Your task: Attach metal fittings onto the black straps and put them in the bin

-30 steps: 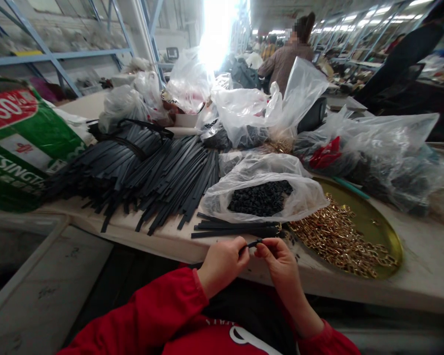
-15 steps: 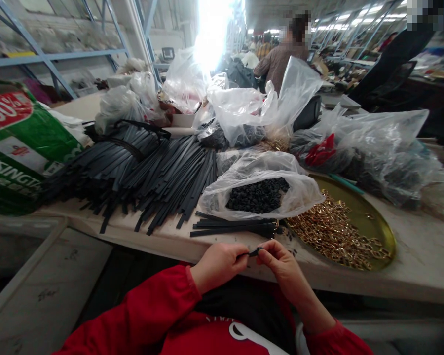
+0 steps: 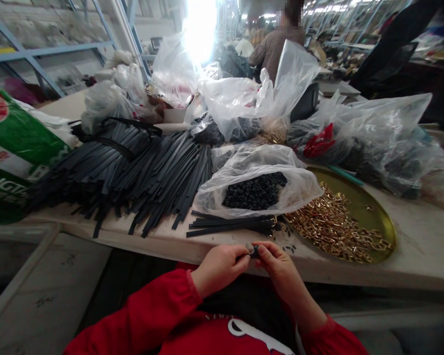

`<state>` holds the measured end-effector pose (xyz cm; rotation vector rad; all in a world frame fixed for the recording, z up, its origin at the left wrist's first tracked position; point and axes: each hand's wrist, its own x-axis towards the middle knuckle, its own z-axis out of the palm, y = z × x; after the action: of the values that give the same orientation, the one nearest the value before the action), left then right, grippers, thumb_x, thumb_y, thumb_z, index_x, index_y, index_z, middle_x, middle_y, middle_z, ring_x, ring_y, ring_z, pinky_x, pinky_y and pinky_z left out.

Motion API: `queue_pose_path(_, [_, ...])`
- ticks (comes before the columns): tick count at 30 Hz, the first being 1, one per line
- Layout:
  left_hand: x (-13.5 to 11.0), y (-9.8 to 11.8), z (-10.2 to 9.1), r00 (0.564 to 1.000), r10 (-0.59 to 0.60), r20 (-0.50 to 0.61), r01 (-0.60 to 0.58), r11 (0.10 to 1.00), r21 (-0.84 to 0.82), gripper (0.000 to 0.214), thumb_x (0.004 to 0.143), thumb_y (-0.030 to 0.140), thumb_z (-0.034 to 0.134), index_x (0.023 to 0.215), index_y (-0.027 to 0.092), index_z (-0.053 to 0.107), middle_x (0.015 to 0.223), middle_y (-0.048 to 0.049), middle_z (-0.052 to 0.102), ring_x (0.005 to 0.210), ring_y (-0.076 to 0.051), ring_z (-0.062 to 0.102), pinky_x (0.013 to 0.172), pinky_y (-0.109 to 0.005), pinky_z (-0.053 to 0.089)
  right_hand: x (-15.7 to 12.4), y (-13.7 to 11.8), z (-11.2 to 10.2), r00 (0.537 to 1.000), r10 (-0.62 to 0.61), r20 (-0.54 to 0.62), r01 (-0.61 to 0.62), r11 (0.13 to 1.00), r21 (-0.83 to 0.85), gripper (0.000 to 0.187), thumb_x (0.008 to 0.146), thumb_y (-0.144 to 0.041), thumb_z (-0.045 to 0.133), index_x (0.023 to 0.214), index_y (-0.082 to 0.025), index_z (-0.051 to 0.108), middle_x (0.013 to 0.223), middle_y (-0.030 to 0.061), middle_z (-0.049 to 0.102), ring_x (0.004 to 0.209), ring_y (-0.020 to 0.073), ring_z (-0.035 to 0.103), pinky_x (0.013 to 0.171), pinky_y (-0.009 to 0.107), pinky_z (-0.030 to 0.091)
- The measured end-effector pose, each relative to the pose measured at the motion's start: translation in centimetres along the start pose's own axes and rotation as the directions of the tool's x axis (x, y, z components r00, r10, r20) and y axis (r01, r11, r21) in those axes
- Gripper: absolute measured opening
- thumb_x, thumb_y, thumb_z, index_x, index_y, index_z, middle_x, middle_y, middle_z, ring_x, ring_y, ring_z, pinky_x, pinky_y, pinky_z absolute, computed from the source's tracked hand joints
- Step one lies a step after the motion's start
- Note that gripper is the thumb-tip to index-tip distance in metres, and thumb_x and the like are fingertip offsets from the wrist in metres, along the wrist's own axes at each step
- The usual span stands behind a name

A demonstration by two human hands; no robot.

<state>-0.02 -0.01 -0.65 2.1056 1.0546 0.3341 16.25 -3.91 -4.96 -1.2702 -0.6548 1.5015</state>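
Note:
Close to the table's front edge, my left hand (image 3: 222, 266) is closed around a dark strap, most of which is hidden by the fingers. Fingertips of my right hand (image 3: 277, 264) pinch the small black end piece (image 3: 254, 252) between the two hands. Whether that piece is the strap's end or a separate loop is too small to tell. Just beyond lie several black straps (image 3: 225, 225) with gold clasps at their right ends. Behind these, an open clear bag (image 3: 303, 190) holds small black loops (image 3: 255, 191). Gold clasps (image 3: 329, 227) cover much of a round gold tray (image 3: 387, 222) at right.
A large pile of black straps (image 3: 159, 172) covers the table's left part. A green bag (image 3: 18, 158) stands at far left. Plastic bags (image 3: 385, 138) crowd the back and right. A person (image 3: 277, 49) is farther off.
My hands have drawn slightly closer together around the small black piece. The camera view has shifted a little; the things on the table look unchanged.

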Motion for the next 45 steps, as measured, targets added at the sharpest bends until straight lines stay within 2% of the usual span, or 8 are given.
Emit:
queue_pose_path(5, [0.2,0.0,0.0,0.998,-0.063,-0.020,0.061,0.996,-0.061,0.030,0.087,0.035,0.040,0.072,0.018,0.060,0.065,0.0007,0.059,0.059,-0.011,0.050,0.054,-0.021,0.030,-0.2,0.7,1.0,0.999,-0.021,-0.030,0.024,0.995,0.097,0.029,0.072,-0.045,0.064,0.084,-0.018,0.066,0.062,-0.0019,0.055,0.056,0.0084,0.047,0.054,0.020,0.039])
queue_pose_path(11, [0.2,0.6,1.1,0.985,-0.120,-0.123,0.101,0.984,-0.148,0.030,0.088,0.032,0.039,0.071,0.017,0.059,0.065,0.0007,0.059,0.059,-0.011,0.050,0.055,-0.021,0.032,-0.7,1.2,2.7,0.963,-0.097,-0.252,0.131,0.984,0.121,0.032,0.068,-0.046,0.067,0.087,-0.020,0.065,0.067,-0.0019,0.058,0.058,0.0090,0.049,0.056,0.021,0.041])
queue_pose_path(15, [0.2,0.8,1.6,0.973,-0.161,-0.163,0.122,0.966,-0.229,0.032,0.088,0.034,0.038,0.074,0.016,0.059,0.069,-0.0007,0.061,0.064,-0.012,0.053,0.060,-0.022,0.037,-1.0,1.4,3.8,0.942,-0.120,-0.314,0.184,0.966,0.181,0.031,0.064,-0.044,0.071,0.083,-0.020,0.065,0.073,-0.0004,0.060,0.063,0.0113,0.052,0.060,0.024,0.044])
queue_pose_path(22, [-0.4,0.9,0.4,0.998,-0.033,-0.044,0.016,0.936,-0.352,0.019,0.084,0.022,0.044,0.097,0.017,0.057,0.091,-0.0027,0.063,0.083,-0.014,0.056,0.075,-0.024,0.042,-1.1,0.8,3.1,0.970,-0.051,-0.239,0.110,0.965,0.239,0.027,0.064,-0.039,0.073,0.082,-0.021,0.063,0.071,-0.0023,0.058,0.060,0.0101,0.050,0.058,0.022,0.043])
queue_pose_path(25, [-0.7,0.9,0.3,0.994,-0.037,-0.101,-0.009,0.909,-0.418,0.021,0.082,0.016,0.044,0.101,0.016,0.051,0.095,-0.0041,0.061,0.087,-0.014,0.056,0.080,-0.025,0.042,-1.4,0.4,3.4,0.986,-0.039,-0.163,0.088,0.949,0.303,0.024,0.065,-0.038,0.072,0.078,-0.021,0.062,0.068,-0.0034,0.056,0.058,0.0087,0.047,0.057,0.021,0.041])
queue_pose_path(34, [-1.0,0.2,-0.2,0.995,-0.059,0.081,0.095,0.823,-0.560,0.034,0.080,0.009,0.039,0.113,0.015,0.038,0.077,0.0001,0.061,0.068,-0.010,0.055,0.064,-0.021,0.042,-2.1,0.9,3.8,0.991,-0.083,-0.104,0.094,0.989,0.113,0.024,0.072,-0.042,0.065,0.074,-0.019,0.059,0.063,-0.0035,0.055,0.060,0.0104,0.048,0.061,0.023,0.039])
queue_pose_path(39, [-0.5,0.1,-0.4,0.985,-0.164,0.046,0.163,0.832,-0.530,0.029,0.082,0.014,0.038,0.111,0.015,0.040,0.070,0.0013,0.059,0.063,-0.010,0.055,0.059,-0.021,0.042,-2.2,0.9,4.0,0.990,-0.091,-0.110,0.096,0.994,0.043,0.025,0.070,-0.043,0.067,0.073,-0.019,0.060,0.067,-0.0022,0.057,0.062,0.0118,0.050,0.060,0.023,0.039])
queue_pose_path(45, [-0.3,-0.7,-0.8,0.973,-0.227,0.046,0.221,0.853,-0.473,0.026,0.080,0.030,0.050,0.101,0.015,0.044,0.064,0.0050,0.053,0.054,-0.009,0.048,0.048,-0.019,0.034,-2.2,1.2,2.7,0.991,-0.100,-0.087,0.108,0.990,0.086,0.033,0.081,-0.051,0.050,0.088,-0.021,0.062,0.077,0.0020,0.059,0.070,0.0146,0.050,0.066,0.026,0.041])
